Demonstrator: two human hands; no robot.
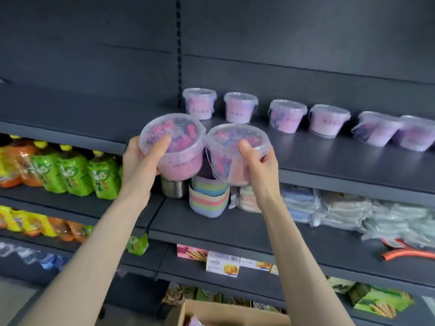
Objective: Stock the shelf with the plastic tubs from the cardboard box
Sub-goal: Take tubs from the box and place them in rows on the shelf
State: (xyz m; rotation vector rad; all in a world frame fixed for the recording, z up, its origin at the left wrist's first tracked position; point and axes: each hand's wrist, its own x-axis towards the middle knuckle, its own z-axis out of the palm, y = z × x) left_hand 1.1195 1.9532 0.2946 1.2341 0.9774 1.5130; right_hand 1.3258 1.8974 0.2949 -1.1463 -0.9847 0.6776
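Six clear pink-filled plastic tubs (287, 116) stand on the dark shelf (329, 161); my left hand (138, 161) grips a seventh tub (182, 149), my right hand (261, 165) an eighth tub (226, 147).

Green bottles (101, 177) read 绿茶; lettering on tubs (181, 161) is blurred.

Both arms raised; left hand (141, 158) and right hand (259, 165) gripping.

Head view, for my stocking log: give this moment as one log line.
left hand: grips left tub | right hand: grips right tub | shelf: six tubs in row
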